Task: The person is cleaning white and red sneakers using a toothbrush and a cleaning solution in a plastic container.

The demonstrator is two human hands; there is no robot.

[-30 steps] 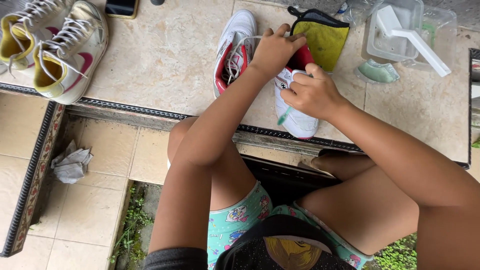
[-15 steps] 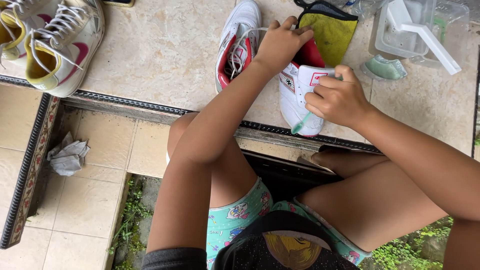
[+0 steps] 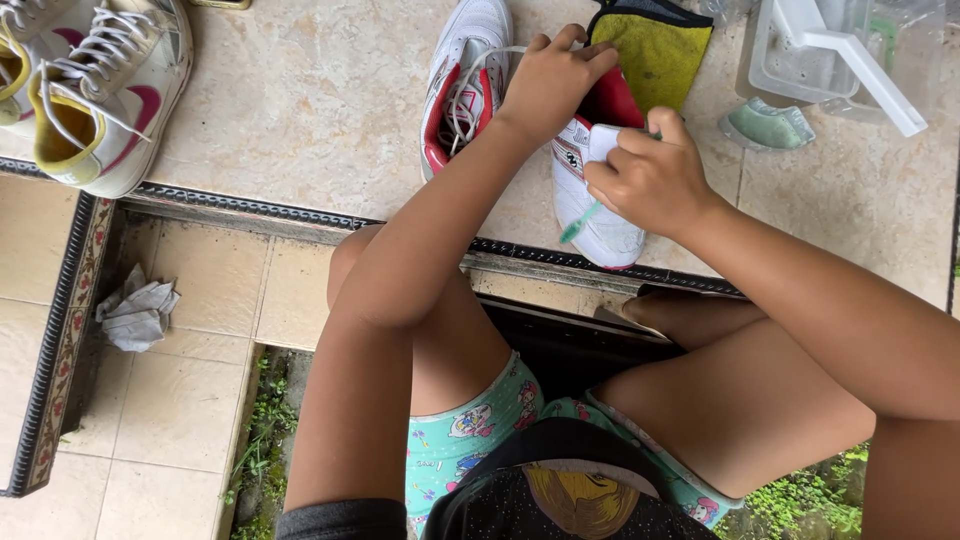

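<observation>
Left hand: the left hand sits at 12 o'clock in the view, fingers curled over the red-lined collar of a white sneaker, gripping it.
Right hand: the right hand, just beside at 1 o'clock, is closed around a green-handled toothbrush held against the same shoe's side.
White sneaker: it lies on the beige tiled step, toe towards the person.
Second sneaker: its mate lies touching it at 11 o'clock, laces loose.
Cloth: a yellow cloth lies behind the shoes.
Tub: a clear plastic tub stands at 2 o'clock.
High-tops: cream and pink high-tops lie at 10 o'clock.
Paper: crumpled paper lies on the lower floor at 9 o'clock.
</observation>
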